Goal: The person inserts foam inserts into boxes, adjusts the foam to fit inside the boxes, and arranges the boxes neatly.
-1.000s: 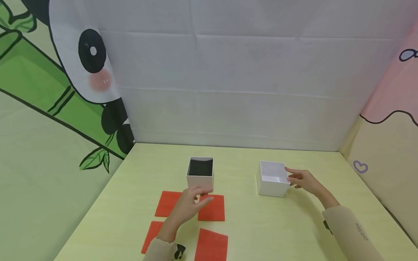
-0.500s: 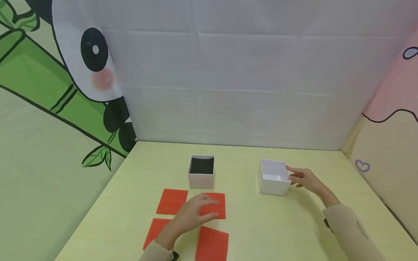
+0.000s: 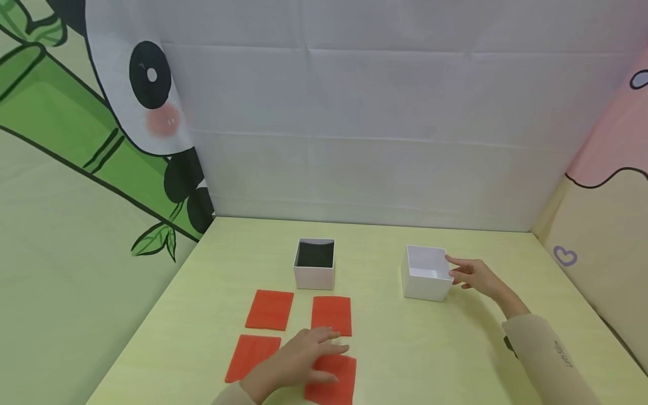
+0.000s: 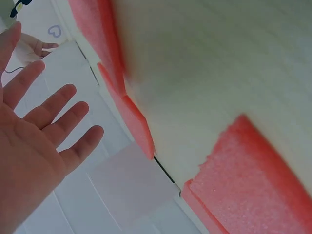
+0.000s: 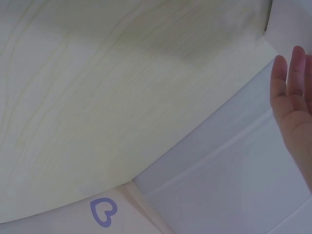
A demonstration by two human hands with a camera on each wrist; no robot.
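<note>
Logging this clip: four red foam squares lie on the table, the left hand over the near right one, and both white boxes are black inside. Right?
Not quite. Only the left white box is black inside; the right white box is white inside, as the head view shows. The rest holds.

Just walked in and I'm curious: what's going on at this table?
A person sits at a pale table. Their left hand lies flat, fingers spread, over the nearest of four red foam squares. Their right hand, fingers straight, is at the side of an open white box. A second white box with a dark inside stands just behind the squares.
</note>
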